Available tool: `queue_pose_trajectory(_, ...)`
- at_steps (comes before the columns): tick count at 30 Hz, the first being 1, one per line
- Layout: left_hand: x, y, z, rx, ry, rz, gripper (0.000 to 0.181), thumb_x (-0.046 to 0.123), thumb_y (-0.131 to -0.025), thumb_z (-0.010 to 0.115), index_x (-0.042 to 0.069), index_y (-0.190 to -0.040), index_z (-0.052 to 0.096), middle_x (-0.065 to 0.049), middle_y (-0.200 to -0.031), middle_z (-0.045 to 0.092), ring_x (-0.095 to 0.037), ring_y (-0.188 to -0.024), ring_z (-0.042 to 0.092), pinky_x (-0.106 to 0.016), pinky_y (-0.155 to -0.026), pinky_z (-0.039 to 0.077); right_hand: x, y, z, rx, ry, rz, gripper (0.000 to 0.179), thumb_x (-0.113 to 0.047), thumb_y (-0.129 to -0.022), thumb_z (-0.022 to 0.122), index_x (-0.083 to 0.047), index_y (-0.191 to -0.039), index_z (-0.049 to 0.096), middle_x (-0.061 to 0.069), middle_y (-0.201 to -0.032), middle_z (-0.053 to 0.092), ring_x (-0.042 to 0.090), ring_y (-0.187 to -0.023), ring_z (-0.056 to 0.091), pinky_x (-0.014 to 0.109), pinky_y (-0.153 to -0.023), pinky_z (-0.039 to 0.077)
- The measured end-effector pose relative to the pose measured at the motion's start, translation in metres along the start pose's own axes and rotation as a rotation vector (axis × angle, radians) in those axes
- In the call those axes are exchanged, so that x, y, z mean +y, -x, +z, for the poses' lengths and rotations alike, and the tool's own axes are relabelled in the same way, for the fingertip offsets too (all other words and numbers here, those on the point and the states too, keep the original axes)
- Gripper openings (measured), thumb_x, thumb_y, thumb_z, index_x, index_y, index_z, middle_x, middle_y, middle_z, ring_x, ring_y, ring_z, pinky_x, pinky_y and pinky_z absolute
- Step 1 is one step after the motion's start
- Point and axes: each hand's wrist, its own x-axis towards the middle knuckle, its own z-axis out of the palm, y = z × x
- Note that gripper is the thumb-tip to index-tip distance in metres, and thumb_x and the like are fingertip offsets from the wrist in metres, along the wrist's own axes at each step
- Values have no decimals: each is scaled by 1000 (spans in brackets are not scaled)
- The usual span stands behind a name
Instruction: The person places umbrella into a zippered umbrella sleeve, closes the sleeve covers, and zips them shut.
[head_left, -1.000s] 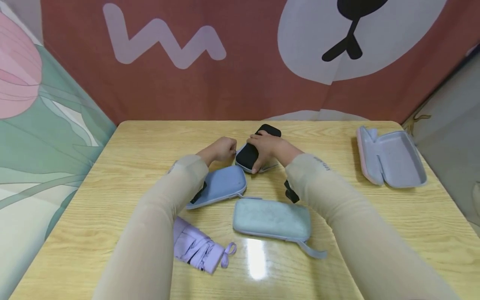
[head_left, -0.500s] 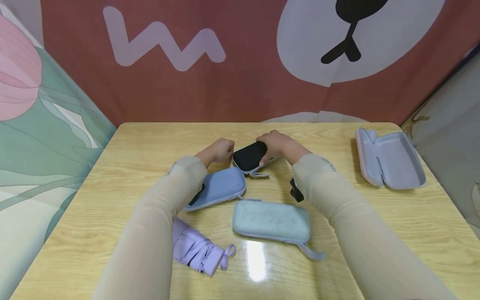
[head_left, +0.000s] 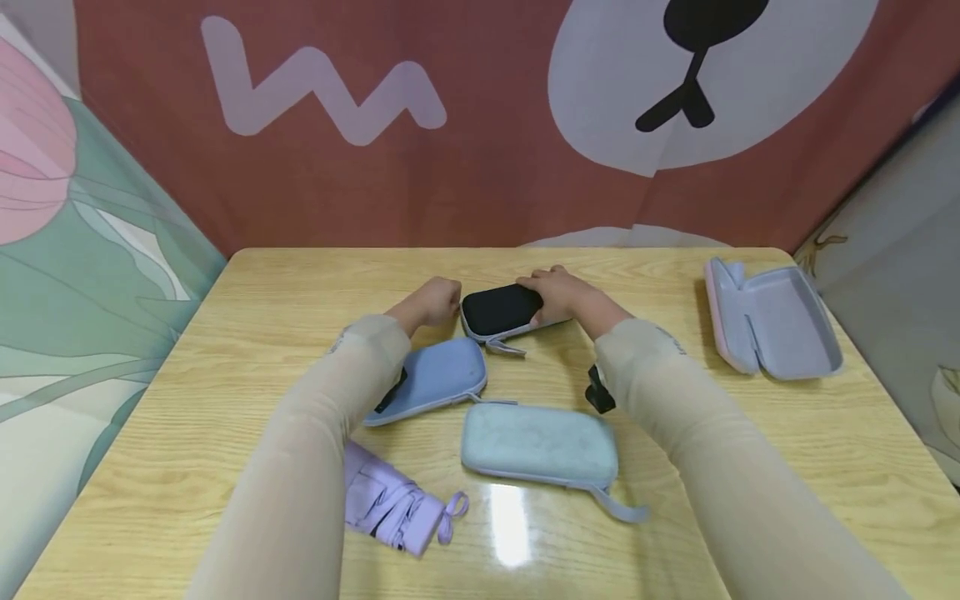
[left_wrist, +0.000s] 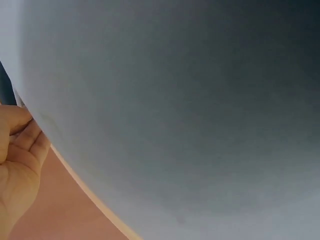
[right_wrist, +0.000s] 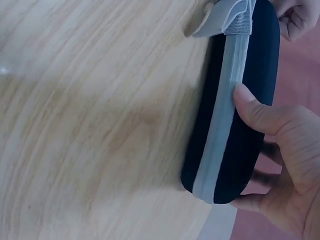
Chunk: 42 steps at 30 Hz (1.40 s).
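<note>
A black pencil case (head_left: 495, 310) with a grey zip band and fabric tab lies near the back of the table. My right hand (head_left: 558, 293) grips its right end; in the right wrist view, the thumb presses beside the zip band (right_wrist: 220, 125) and the fingers curl round the far side. At the left end, my left hand (head_left: 441, 300) has its fingers curled and seems to pinch the zip pull, which its fingers hide. The left wrist view is mostly filled by a blurred bluish-grey surface, with the curled left hand (left_wrist: 20, 165) at its edge.
A blue pencil case (head_left: 442, 375) lies under the left wrist. Nearer are a pale green pencil case (head_left: 540, 446) with a strap and a folded purple umbrella (head_left: 393, 500). At the right stands an opened pink and grey case (head_left: 787, 325). A printed curtain hangs behind the table.
The black pencil case has swung from a slant to lying nearly crosswise. My right hand has shifted right along with its right end, while the left hand stays at the left end.
</note>
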Motion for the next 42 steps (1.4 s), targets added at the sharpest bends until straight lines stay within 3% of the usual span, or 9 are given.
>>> queue_pose_trajectory(8, -34, -11, 24, 12, -19, 28, 10, 15, -77, 49, 18, -68, 46, 6, -61, 47, -13, -56, 42, -27, -52, 35, -6, -3, -1, -2, -11, 80, 77, -37, -75, 64, -16, -138, 23, 12, -137, 25, 37, -121, 20, 46, -89, 32)
queue_pose_trajectory(12, -30, 3, 12, -25, -2, 18, 9, 15, -80, 48, 15, -71, 48, 1, -64, 49, -16, -58, 44, -30, -53, 36, -14, -7, -1, 4, 7, 86, 78, -39, -75, 63, -15, -138, 23, 11, -137, 26, 37, -121, 21, 45, -88, 33)
queue_pose_trajectory(17, -6, 36, -16, 2, 18, 74, 14, 13, -80, 47, 15, -66, 46, 2, -59, 46, -14, -53, 39, -27, -50, 32, -24, -14, 0, 0, 13, 115, 79, -43, -75, 61, -15, -138, 22, 10, -137, 28, 38, -121, 20, 45, -86, 35)
queue_pose_trajectory(18, 3, 43, -23, -39, 36, 50, 15, 14, -83, 46, 14, -68, 48, 1, -61, 48, -15, -55, 41, -29, -52, 34, -25, -14, 1, 3, 16, 126, 80, -44, -75, 61, -15, -138, 22, 10, -136, 28, 39, -121, 20, 45, -85, 36)
queue_pose_trajectory(20, 3, 50, -21, -8, 83, 89, 19, 17, -83, 48, 17, -64, 44, 4, -57, 42, -12, -51, 34, -27, -50, 28, -28, -15, 2, 8, 19, 141, 80, -45, -74, 61, -15, -138, 22, 10, -136, 29, 40, -120, 20, 46, -84, 37)
queue_pose_trajectory(24, 15, 67, -33, -39, 148, 86, 25, 17, -84, 48, 16, -60, 42, 3, -54, 35, -14, -49, 28, -28, -49, 26, -35, -16, 5, 30, 31, 141, 80, -47, -74, 60, -16, -138, 23, 10, -136, 30, 40, -120, 21, 45, -85, 36)
queue_pose_trajectory(32, 102, 133, -121, -110, 129, -40, 32, -1, -76, 52, 11, -51, 36, 3, -48, 27, -11, -47, 22, -26, -48, 24, -59, -18, 6, 63, 79, 126, 78, -49, -74, 60, -19, -137, 25, 7, -136, 30, 38, -119, 23, 43, -80, 40)
queue_pose_trajectory(37, 112, 157, -129, -76, 203, -113, 33, -2, -77, 50, 12, -50, 36, 7, -45, 29, -8, -44, 24, -22, -48, 25, -75, -21, 7, 70, 96, 107, 78, -48, -74, 60, -17, -137, 26, 8, -134, 33, 36, -117, 27, 42, -79, 40)
queue_pose_trajectory(42, 116, 162, -127, -84, 262, -187, 29, 1, -80, 50, 10, -53, 42, 3, -48, 39, -10, -45, 33, -23, -47, 29, -83, -22, 9, 63, 98, 125, 78, -49, -74, 60, -17, -137, 26, 8, -134, 33, 36, -117, 26, 42, -79, 41)
